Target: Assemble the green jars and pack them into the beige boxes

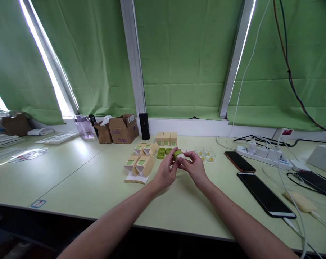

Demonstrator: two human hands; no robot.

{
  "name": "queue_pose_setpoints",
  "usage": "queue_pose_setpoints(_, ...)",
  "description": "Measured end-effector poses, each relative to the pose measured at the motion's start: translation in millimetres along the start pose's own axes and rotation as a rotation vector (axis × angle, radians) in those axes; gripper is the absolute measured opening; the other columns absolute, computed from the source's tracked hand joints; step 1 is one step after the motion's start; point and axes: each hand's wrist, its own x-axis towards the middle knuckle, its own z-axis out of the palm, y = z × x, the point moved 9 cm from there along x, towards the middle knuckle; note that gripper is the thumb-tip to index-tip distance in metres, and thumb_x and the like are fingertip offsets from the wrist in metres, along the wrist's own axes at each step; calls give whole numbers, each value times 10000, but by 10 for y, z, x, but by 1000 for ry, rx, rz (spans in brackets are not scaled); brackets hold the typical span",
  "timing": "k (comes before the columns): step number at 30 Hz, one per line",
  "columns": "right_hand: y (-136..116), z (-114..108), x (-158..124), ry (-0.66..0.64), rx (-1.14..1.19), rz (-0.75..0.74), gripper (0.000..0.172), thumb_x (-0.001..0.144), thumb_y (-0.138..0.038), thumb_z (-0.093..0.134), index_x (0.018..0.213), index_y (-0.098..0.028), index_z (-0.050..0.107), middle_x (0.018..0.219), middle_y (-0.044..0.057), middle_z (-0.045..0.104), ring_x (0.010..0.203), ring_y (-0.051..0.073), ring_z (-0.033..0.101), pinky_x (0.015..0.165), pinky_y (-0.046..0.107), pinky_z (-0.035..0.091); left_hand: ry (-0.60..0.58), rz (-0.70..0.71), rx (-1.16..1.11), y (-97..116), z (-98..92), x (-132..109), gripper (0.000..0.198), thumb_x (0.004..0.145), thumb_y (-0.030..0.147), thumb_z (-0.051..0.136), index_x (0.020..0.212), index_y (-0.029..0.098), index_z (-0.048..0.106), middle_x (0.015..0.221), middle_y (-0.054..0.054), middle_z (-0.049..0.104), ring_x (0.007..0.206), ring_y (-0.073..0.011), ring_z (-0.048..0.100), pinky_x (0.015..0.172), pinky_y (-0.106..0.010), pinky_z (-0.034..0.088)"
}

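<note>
While fingers [186, 164] pinch, a green-white piece [178, 154] sits between them.

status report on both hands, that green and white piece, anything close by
Left hand, right hand both gripping green-and-white piece. Green cups just beyond left hand. Clear lobed tray beyond right.

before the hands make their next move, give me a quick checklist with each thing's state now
1. Left hand gripping the green-and-white piece: ok.
2. Right hand holding it too: ok.
3. White part fully seated in the green part: cannot tell, fingers cover much of it.
4. Clear tray resting on the table: ok.
5. Larger black phone apart from the right hand: ok.
</note>
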Motion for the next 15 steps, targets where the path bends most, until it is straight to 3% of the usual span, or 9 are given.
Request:
queue_pose_setpoints(3, -92, 26, -21, -62, -159, -99, 520, 680, -533, 902, 962, -197, 624, 949, 36, 714, 790, 203, 737, 737, 439, 696, 40, -27, -84, -45, -54, 27, 544, 1053, 434, 493, 1526, 175, 420, 1408, -188, 614, 1186, -264, 667, 1011, -422, 587)
queue_pose_setpoints(5, -245, 31, -72, -65, -377, -273, 452, 777, -498, 841, 1063, -209, 643, 1075, 71, 691, 793, 189, 720, 694, 400, 689, 62, -44, -114, -64, -97, 49, 538, 1053, 455, 482, 1508, 171, 445, 1404, -174, 618, 1225, -265, 647, 1058, -430, 558)
queue_pose_setpoints(9, -466, 185, -254, -127, -874, -656, 344, 944, -355, 678, 1269, -255, 625, 1328, 128, 604, 851, 199, 720, 666, 361, 660, 24, -114, -184, -96, -99, 61, 548, 1046, 499, 467, 1496, 186, 479, 1416, -157, 619, 1219, -275, 658, 1004, -427, 589)
queue_pose_setpoints(11, -460, 231, -292, -155, -1007, -733, 324, 982, -318, 625, 1300, -260, 609, 1346, 130, 609, 860, 208, 723, 648, 351, 648, -9, -134, -188, -92, -72, 51, 541, 1041, 501, 481, 1481, 187, 504, 1397, -151, 637, 1203, -271, 665, 1014, -424, 584)
queue_pose_setpoints(15, -425, 230, -285, -156, -1064, -790, 303, 1014, -304, 570, 1312, -256, 595, 1320, 128, 649, 923, 233, 735, 644, 346, 645, -35, -139, -199, -84, -28, 38, 520, 1026, 490, 523, 1435, 171, 551, 1427, -160, 622, 1275, -280, 626, 1097, -434, 533)
